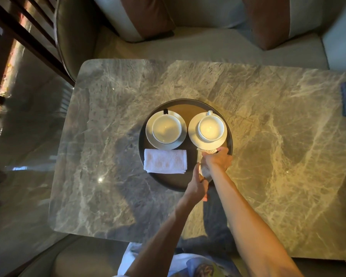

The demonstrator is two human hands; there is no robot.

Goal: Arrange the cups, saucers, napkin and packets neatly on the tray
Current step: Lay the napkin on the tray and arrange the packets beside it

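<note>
While the cups (166, 128), saucers (149, 134) and napkin (165, 161) sit placed on the tray (180, 181), the left hand (197, 185) and right hand (218, 159) pinch the packets (205, 172) over its near right part, and these, I judge, next need laying straight beside the napkin.

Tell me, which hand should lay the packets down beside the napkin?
Probably the right hand. Its fingers grip the far end of the packets, over the bare tray patch beside the napkin, just before the right saucer. The left hand holds only their near end, by the rim.
</note>
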